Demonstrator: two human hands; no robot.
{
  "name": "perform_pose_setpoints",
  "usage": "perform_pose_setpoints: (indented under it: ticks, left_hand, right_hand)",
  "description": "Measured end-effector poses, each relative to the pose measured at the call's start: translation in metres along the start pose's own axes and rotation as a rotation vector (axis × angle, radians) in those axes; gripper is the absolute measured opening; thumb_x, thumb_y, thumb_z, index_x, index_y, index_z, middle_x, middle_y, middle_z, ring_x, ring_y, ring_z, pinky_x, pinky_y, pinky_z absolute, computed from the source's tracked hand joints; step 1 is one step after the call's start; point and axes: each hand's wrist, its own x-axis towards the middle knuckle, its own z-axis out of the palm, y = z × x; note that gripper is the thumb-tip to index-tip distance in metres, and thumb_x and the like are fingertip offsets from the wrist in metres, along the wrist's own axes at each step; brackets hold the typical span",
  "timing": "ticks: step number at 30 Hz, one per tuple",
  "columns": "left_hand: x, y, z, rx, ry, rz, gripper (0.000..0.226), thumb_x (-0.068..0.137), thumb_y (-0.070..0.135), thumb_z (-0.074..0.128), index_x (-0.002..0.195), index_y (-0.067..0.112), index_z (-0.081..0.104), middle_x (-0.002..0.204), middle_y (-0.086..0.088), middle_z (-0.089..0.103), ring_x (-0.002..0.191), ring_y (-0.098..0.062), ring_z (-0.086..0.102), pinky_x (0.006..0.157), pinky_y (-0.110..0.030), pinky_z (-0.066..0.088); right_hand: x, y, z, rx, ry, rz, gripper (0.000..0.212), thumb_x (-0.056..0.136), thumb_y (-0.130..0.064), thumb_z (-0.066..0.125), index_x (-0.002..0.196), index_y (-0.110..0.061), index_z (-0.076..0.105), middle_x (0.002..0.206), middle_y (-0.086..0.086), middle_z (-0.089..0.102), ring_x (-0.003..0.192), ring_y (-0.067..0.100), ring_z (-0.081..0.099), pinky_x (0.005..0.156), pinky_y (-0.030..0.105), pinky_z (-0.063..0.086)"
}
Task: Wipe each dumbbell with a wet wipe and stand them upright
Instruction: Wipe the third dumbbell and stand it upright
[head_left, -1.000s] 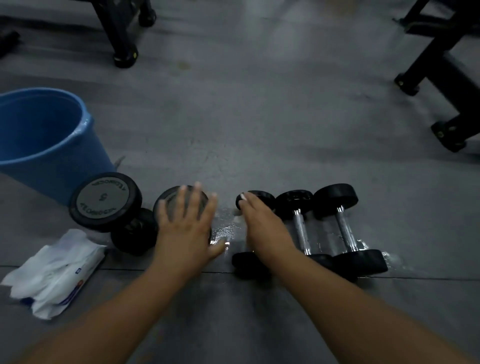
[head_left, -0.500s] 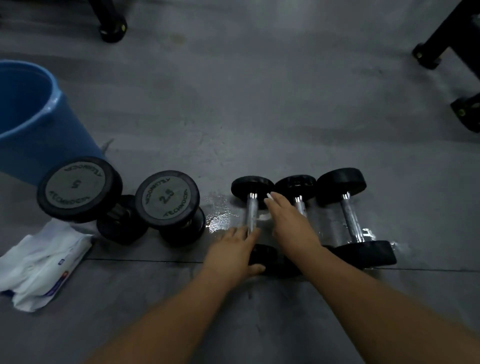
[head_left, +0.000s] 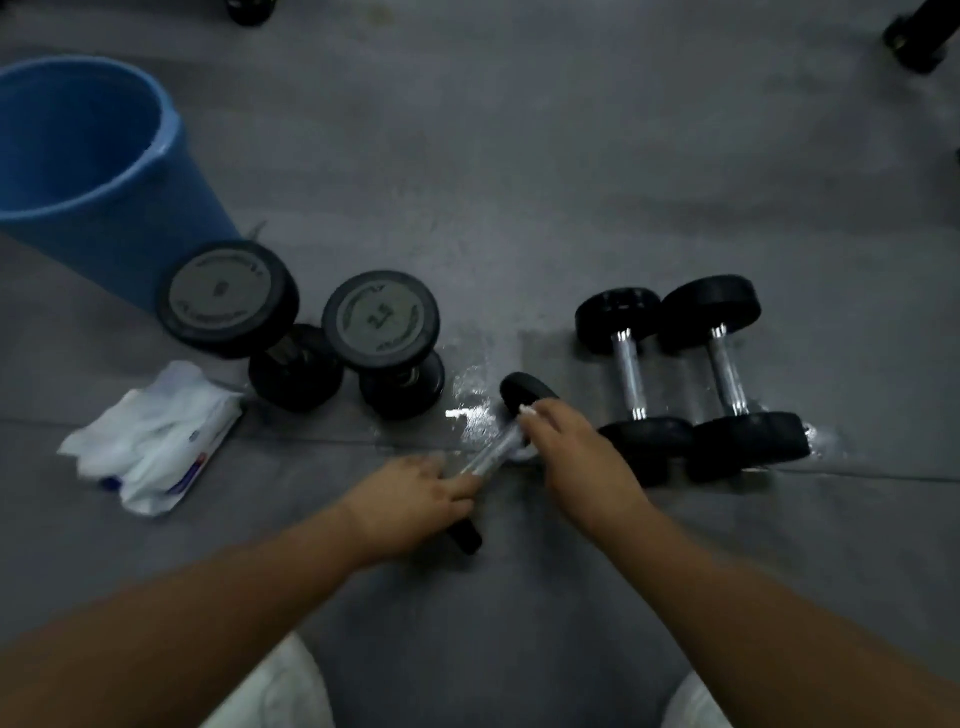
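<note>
Dumbbell (head_left: 491, 457) with shiny chrome bar and round black rubber ends sits slanted between both hands. Left hand (head_left: 415, 499) grips the near end, right hand (head_left: 582, 462) clamps a white wet wipe (head_left: 519, 453) round the bar. Left of them, an upright dumbbell (head_left: 382, 322) reads 2.5.

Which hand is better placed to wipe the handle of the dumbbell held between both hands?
Right. The right hand lies on the chrome handle with something white, likely the wipe, under it; the left hand grips the near end, steadying the dumbbell.

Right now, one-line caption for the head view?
Left hand grips a small dumbbell's near end, right hand wipes its handle; two dumbbells lie alongside, two larger ones stand upright.
</note>
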Motion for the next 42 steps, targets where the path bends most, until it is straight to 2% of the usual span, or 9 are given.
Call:
perform_pose_setpoints:
  ticks: [9,11,14,16,19,25,30,36,42]
  left_hand:
    - [-0.078,0.019,0.012,0.08,0.2,0.208,0.021,0.096,0.01,0.049,0.082,0.022,0.058,0.094,-0.004,0.06,0.087,-0.029,0.059,0.094,-0.043,0.047]
    - [-0.082,0.025,0.015,-0.002,0.18,0.023,0.021,0.09,0.008,0.052,0.103,0.022,0.061,0.116,-0.008,0.061,0.105,-0.03,0.061,0.101,-0.044,0.045]
    - [-0.086,0.019,0.005,-0.481,-0.142,-0.437,0.094,0.075,0.01,0.069,0.155,0.022,0.02,0.161,-0.012,0.019,0.139,-0.031,0.038,0.112,-0.038,0.037]
    - [-0.083,0.02,-0.005,-0.926,-0.395,-0.675,0.117,0.076,0.016,0.075,0.155,0.027,-0.01,0.157,-0.012,0.027,0.13,-0.027,0.047,0.101,-0.027,0.044]
    - [-0.068,0.035,-0.001,-1.277,-0.305,-0.895,0.121,0.076,0.006,0.073,0.153,0.028,-0.017,0.121,-0.006,0.056,0.097,-0.022,0.061,0.072,-0.02,0.051]
    - [-0.084,0.071,0.033,-1.513,0.073,-1.085,0.085,0.065,-0.005,0.076,0.135,0.032,0.043,0.109,-0.001,0.066,0.105,-0.024,0.064,0.089,-0.036,0.055]
    - [-0.083,0.06,0.025,-1.615,0.166,-1.034,0.067,0.07,-0.005,0.08,0.124,0.023,0.052,0.108,0.011,0.064,0.095,-0.003,0.062,0.075,-0.008,0.047]
    - [-0.084,0.048,0.026,-1.605,0.14,-1.027,0.067,0.074,0.009,0.083,0.133,0.021,0.054,0.122,0.003,0.064,0.115,-0.011,0.059,0.097,-0.024,0.046]
    - [-0.071,0.038,0.027,-1.611,0.118,-1.006,0.052,0.068,0.013,0.084,0.115,0.02,0.063,0.109,-0.003,0.071,0.106,-0.019,0.066,0.101,-0.044,0.049]
  right_hand:
    - [-0.065,-0.075,0.066,0.102,-0.084,0.06,0.026,0.085,-0.009,0.056,0.109,-0.015,0.06,0.113,0.0,0.05,0.101,0.022,0.053,0.077,0.036,0.051]
    - [-0.06,-0.081,0.071,0.142,-0.059,0.102,0.034,0.086,-0.011,0.052,0.12,-0.013,0.057,0.119,0.002,0.049,0.102,0.023,0.054,0.082,0.034,0.05]
    - [-0.051,-0.088,0.079,0.271,-0.094,0.122,0.057,0.083,-0.007,0.051,0.14,-0.009,0.041,0.136,0.004,0.04,0.113,0.022,0.052,0.096,0.035,0.046]
    - [-0.044,-0.093,0.089,0.348,-0.139,0.137,0.064,0.082,-0.001,0.047,0.144,-0.011,0.034,0.144,0.006,0.035,0.12,0.024,0.05,0.102,0.035,0.042]
    - [-0.038,-0.113,0.101,0.394,-0.196,0.108,0.059,0.082,-0.001,0.049,0.139,-0.011,0.041,0.14,0.009,0.044,0.122,0.027,0.049,0.1,0.032,0.038]
    - [-0.058,-0.112,0.085,0.55,-0.144,0.166,0.049,0.086,-0.001,0.044,0.131,-0.019,0.05,0.107,0.001,0.065,0.096,0.015,0.059,0.075,0.014,0.035]
    - [-0.049,-0.12,0.102,0.173,-0.215,0.062,0.05,0.083,-0.007,0.052,0.132,-0.011,0.045,0.13,0.009,0.051,0.124,0.028,0.044,0.102,0.031,0.032]
    - [-0.032,-0.099,0.083,0.39,-0.122,0.125,0.019,0.086,-0.008,0.052,0.096,-0.017,0.065,0.093,0.005,0.067,0.087,0.024,0.062,0.076,0.031,0.048]
    - [-0.044,-0.097,0.087,0.291,-0.106,0.146,0.028,0.085,-0.011,0.052,0.105,-0.02,0.069,0.096,0.006,0.071,0.09,0.029,0.062,0.081,0.034,0.048]
